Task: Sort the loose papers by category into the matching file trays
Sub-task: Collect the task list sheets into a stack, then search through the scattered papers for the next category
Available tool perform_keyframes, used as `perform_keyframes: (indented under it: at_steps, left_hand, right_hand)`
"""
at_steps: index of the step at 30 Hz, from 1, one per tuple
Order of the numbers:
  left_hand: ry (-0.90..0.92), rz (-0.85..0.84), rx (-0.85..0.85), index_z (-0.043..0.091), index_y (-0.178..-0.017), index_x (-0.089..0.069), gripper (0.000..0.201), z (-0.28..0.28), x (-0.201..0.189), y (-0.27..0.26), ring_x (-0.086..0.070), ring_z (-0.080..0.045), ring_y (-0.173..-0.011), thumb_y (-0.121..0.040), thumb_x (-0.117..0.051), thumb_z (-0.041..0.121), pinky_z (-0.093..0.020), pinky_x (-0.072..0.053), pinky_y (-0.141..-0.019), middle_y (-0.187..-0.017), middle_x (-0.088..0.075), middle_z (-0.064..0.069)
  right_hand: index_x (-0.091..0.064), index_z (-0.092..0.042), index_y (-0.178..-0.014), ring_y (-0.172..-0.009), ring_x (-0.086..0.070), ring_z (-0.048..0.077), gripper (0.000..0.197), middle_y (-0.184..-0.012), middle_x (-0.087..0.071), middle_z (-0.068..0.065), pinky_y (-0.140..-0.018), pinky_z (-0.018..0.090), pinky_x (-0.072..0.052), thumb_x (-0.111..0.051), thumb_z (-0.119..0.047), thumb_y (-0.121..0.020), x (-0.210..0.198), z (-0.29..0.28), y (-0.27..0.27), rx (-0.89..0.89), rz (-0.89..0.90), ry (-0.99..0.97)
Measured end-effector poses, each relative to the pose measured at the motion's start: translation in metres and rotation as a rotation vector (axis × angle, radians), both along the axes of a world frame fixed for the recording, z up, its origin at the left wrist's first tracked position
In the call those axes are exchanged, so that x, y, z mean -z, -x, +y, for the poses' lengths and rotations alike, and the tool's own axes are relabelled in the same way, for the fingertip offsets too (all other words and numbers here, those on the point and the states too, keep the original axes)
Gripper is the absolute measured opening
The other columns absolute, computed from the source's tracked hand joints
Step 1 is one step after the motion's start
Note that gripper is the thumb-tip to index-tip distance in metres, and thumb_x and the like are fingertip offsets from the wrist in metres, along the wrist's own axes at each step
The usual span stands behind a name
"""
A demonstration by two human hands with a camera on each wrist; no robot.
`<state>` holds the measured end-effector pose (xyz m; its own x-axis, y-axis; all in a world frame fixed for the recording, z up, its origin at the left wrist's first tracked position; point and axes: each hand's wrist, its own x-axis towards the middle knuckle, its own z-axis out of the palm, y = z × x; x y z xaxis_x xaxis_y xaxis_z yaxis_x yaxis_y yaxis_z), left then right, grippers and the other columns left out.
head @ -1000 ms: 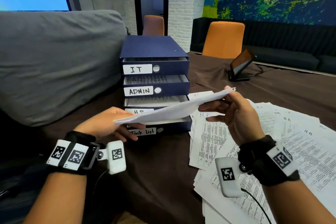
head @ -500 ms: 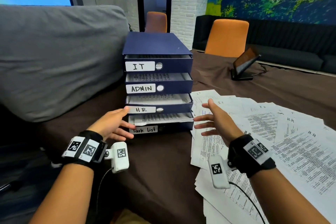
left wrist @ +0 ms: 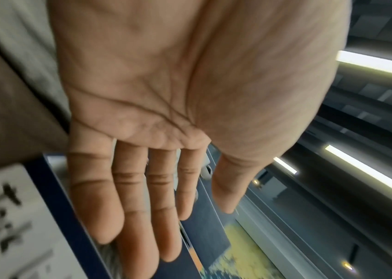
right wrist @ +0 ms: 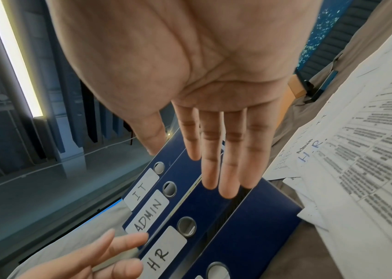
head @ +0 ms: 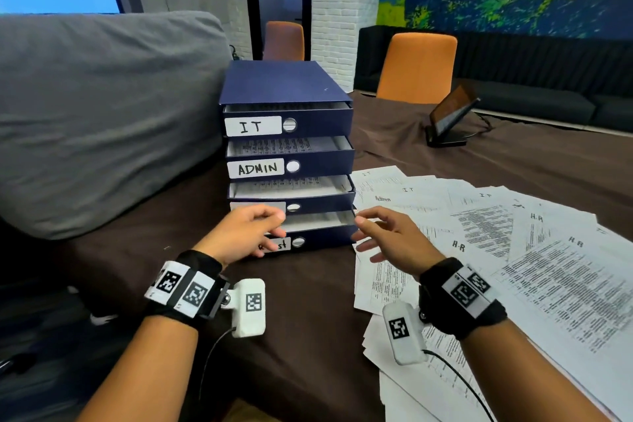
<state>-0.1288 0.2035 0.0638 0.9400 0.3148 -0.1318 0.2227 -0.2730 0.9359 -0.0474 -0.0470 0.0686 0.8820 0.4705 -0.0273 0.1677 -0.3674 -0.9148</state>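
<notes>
Papers (head: 534, 250), printed and hand-marked "IT", "Admin" and "H.R", lie fanned over the brown table (head: 308, 336) to the right of the blue file trays (head: 287, 154). One sheet fewer is in hand than a second ago: the page then held between both hands in front of the stack is gone from them, and a white sheet now shows in the lowest drawer (head: 318, 221) (the one labelled "Task List" in the earlier view, its label now half hidden). That filing looks finished; the bulk of the pile still waits.

Left hand (head: 245, 233) hovers at the front of the two lowest drawers, fingers straight and close together, holding nothing; it covers the "HR" label. Right hand (head: 390, 238) hangs just beside the stack's right corner, over the near edge of the papers, fingers spread and empty.

Around: a grey cushion (head: 102, 113) leans at the left of the trays, a tablet on a stand (head: 448, 120) sits well behind the papers, and orange chairs (head: 416, 68) stand at the far side. All four drawers stand partly pulled out, each with paper inside. The sheets overlap heavily, so a single page may drag its neighbours when lifted.
</notes>
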Motion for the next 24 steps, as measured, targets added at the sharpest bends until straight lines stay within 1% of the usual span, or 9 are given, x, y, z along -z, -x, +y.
perform_keyframes:
  at_steps: [6, 10, 13, 16, 18, 20, 21, 23, 24]
  left_hand:
    - [-0.012, 0.023, 0.208, 0.021, -0.114, -0.064, 0.020, -0.053, 0.007, -0.033, -0.070, -0.013, -0.074, -0.101, -0.056, 0.034, -0.023, -0.050, -0.061, -0.094, -0.076, 0.000]
    - [-0.037, 0.052, 0.387, 0.026, -0.113, -0.063, 0.017, -0.105, 0.009, -0.058, -0.072, -0.014, -0.079, -0.100, -0.057, 0.034, -0.027, -0.052, -0.068, -0.096, -0.076, 0.002]
    - [0.019, 0.062, 0.516, 0.024, -0.113, -0.064, 0.018, -0.156, 0.006, -0.078, -0.073, -0.016, -0.085, -0.100, -0.057, 0.035, -0.027, -0.052, -0.068, -0.102, -0.076, 0.000]
    - [0.006, 0.068, 0.623, 0.020, -0.111, -0.066, 0.020, -0.220, 0.010, -0.109, -0.070, -0.016, -0.088, -0.099, -0.059, 0.034, -0.028, -0.051, -0.069, -0.107, -0.074, -0.003]
    - [-0.085, 0.065, 0.665, 0.017, -0.119, -0.066, 0.028, -0.267, 0.017, -0.133, -0.066, -0.017, -0.096, -0.097, -0.063, 0.035, -0.030, -0.051, -0.078, -0.115, -0.070, -0.003]
    - [-0.257, 0.075, 0.700, 0.013, -0.139, -0.055, 0.051, -0.307, 0.026, -0.153, -0.059, -0.023, -0.119, -0.095, -0.064, 0.038, -0.033, -0.048, -0.099, -0.138, -0.059, -0.007]
    - [-0.345, 0.088, 0.704, 0.012, -0.148, -0.045, 0.063, -0.321, 0.030, -0.160, -0.051, -0.026, -0.132, -0.095, -0.064, 0.041, -0.035, -0.041, -0.109, -0.150, -0.049, -0.008]
    - [-0.456, 0.146, 0.699, 0.010, -0.156, -0.027, 0.080, -0.346, 0.039, -0.168, -0.037, -0.029, -0.144, -0.094, -0.064, 0.044, -0.036, -0.033, -0.116, -0.161, -0.031, -0.009]
    - [-0.494, 0.173, 0.688, 0.010, -0.157, -0.023, 0.085, -0.353, 0.043, -0.170, -0.035, -0.030, -0.145, -0.093, -0.067, 0.044, -0.037, -0.033, -0.116, -0.162, -0.029, -0.010]
  right_hand:
    - [-0.065, -0.024, -0.107, -0.091, -0.071, 0.016, 0.018, -0.100, -0.073, 0.001, -0.074, 0.033, -0.058, -0.061, -0.038, -0.096, 0.007, -0.040, 0.003, 0.149, 0.044, -0.003]
    - [-0.067, -0.023, -0.105, -0.095, -0.070, 0.018, 0.017, -0.103, -0.072, 0.003, -0.076, 0.036, -0.057, -0.062, -0.036, -0.096, 0.013, -0.092, 0.005, 0.281, 0.087, -0.007]
    - [-0.068, -0.018, -0.105, -0.098, -0.068, 0.020, 0.021, -0.106, -0.070, 0.007, -0.076, 0.036, -0.055, -0.063, -0.036, -0.095, 0.017, -0.135, 0.005, 0.424, 0.123, 0.002]
    - [-0.068, -0.009, -0.096, -0.090, -0.062, 0.024, 0.030, -0.091, -0.065, 0.005, -0.081, 0.038, -0.050, -0.065, -0.039, -0.093, 0.022, -0.180, 0.003, 0.629, 0.139, 0.066]
    - [-0.067, 0.002, -0.095, -0.083, -0.059, 0.024, 0.039, -0.085, -0.063, 0.008, -0.080, 0.035, -0.047, -0.067, -0.036, -0.092, 0.026, -0.213, 0.004, 0.791, 0.160, 0.100]
    - [-0.064, 0.014, -0.111, -0.102, -0.063, 0.037, 0.051, -0.109, -0.067, 0.025, -0.087, 0.038, -0.048, -0.065, -0.034, -0.094, 0.029, -0.243, 0.009, 0.918, 0.183, 0.114]
    - [-0.060, 0.015, -0.118, -0.113, -0.060, 0.040, 0.055, -0.123, -0.062, 0.028, -0.092, 0.038, -0.047, -0.063, -0.035, -0.095, 0.030, -0.256, 0.012, 0.953, 0.220, 0.118]
    - [-0.056, 0.010, -0.129, -0.122, -0.055, 0.037, 0.059, -0.137, -0.057, 0.022, -0.090, 0.034, -0.045, -0.061, -0.038, -0.095, 0.035, -0.281, 0.016, 1.014, 0.298, 0.096]
    - [-0.055, 0.005, -0.133, -0.119, -0.055, 0.037, 0.060, -0.135, -0.056, 0.018, -0.088, 0.035, -0.044, -0.064, -0.040, -0.094, 0.040, -0.290, 0.015, 1.046, 0.338, 0.045]
